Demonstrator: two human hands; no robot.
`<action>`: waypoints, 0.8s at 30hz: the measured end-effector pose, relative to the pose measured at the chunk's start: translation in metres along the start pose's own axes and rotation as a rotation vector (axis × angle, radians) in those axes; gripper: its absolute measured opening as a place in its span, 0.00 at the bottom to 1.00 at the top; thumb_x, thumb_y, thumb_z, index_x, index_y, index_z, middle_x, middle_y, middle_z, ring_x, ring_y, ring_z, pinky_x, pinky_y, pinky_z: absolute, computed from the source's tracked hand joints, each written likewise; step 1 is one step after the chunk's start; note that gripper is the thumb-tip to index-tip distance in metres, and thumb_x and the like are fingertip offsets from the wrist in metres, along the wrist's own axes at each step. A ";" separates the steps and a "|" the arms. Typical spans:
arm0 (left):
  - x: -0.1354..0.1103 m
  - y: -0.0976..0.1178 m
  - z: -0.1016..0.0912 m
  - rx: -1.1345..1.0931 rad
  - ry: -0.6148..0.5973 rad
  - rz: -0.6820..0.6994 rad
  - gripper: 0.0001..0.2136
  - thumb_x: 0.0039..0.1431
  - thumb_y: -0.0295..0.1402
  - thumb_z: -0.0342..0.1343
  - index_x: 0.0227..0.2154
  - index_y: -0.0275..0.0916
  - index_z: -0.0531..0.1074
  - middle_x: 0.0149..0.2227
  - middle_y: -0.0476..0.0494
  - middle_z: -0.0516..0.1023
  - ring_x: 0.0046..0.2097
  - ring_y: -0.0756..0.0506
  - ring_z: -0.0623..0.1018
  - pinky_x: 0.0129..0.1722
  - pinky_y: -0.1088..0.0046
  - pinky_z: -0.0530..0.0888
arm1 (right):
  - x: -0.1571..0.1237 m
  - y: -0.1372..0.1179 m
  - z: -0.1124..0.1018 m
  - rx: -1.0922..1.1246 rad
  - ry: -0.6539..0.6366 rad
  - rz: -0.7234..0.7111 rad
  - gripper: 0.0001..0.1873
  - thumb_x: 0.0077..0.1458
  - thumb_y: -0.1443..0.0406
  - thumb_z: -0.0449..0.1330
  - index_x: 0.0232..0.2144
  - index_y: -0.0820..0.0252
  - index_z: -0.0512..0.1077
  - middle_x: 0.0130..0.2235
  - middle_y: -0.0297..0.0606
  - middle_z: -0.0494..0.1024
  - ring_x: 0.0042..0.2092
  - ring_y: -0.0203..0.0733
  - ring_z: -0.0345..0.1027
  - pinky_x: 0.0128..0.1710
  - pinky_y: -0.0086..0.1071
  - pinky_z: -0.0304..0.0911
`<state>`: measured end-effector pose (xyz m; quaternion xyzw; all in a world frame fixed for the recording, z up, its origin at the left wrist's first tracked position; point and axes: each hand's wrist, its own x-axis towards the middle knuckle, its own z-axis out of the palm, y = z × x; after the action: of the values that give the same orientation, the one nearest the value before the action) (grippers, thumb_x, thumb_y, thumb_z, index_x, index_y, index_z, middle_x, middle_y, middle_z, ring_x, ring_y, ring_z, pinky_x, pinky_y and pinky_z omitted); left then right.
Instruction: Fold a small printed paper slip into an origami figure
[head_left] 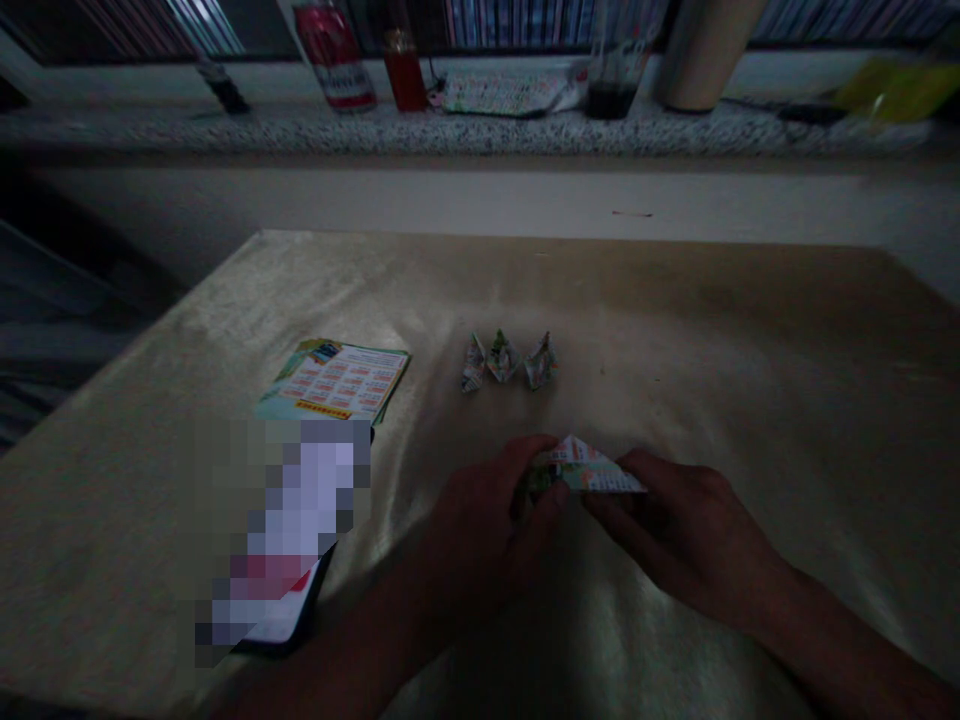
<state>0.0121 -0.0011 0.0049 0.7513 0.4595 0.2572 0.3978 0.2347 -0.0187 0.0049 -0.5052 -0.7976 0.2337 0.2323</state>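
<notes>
1. Paper (600, 476) is between the two hands, raised in front of the person. It is folded to a triangle shape, with one peak pointing away from the hands and a sharp corner toward the right. Print in green, white and orange is seen on it.
2. Left hand (499, 505) is curled around the left end of the paper and grips it, with the thumb on the near side.
3. Right hand (682, 515) is partly closed, with the right corner of the paper between its thumb and fingers. How firmly it presses, I cannot tell.
4. Beyond the left hand, three small folded figures stand in a row on the table (750, 350): left figure (473, 364) and middle figure (502, 360) are close together, right figure (540, 364) is a little apart.
5. To the left of the left hand lies a phone (281, 615), its screen mostly blurred by blocks. Just beyond the phone are printed sheets (341, 380), stacked.
6. Far beyond both hands, a can (334, 55) and a red bottle (406, 75) stand on the speckled sill (450, 132).
</notes>
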 end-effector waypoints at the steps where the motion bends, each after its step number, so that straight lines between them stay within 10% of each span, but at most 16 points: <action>1: 0.000 0.000 0.001 0.004 0.001 0.009 0.17 0.71 0.39 0.51 0.59 0.42 0.65 0.51 0.42 0.81 0.47 0.42 0.81 0.48 0.62 0.75 | 0.000 0.000 0.000 0.014 -0.006 0.008 0.11 0.66 0.58 0.57 0.35 0.59 0.69 0.21 0.29 0.72 0.18 0.33 0.66 0.19 0.28 0.56; 15: -0.004 0.002 0.014 0.269 0.066 0.240 0.18 0.74 0.36 0.45 0.61 0.36 0.64 0.51 0.34 0.82 0.46 0.39 0.83 0.49 0.60 0.77 | 0.000 -0.005 0.008 -0.119 -0.016 -0.044 0.11 0.66 0.63 0.53 0.30 0.58 0.67 0.24 0.31 0.72 0.22 0.35 0.67 0.23 0.30 0.54; 24: -0.002 0.011 0.015 0.037 -0.074 0.149 0.21 0.72 0.36 0.43 0.65 0.38 0.58 0.39 0.41 0.81 0.36 0.43 0.81 0.41 0.65 0.76 | -0.003 -0.015 0.010 -0.273 -0.082 -0.247 0.09 0.61 0.67 0.54 0.28 0.58 0.70 0.26 0.35 0.71 0.26 0.40 0.63 0.28 0.37 0.54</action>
<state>0.0281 -0.0111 0.0062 0.7998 0.3918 0.2495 0.3803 0.2194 -0.0279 0.0056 -0.4201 -0.8867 0.1135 0.1560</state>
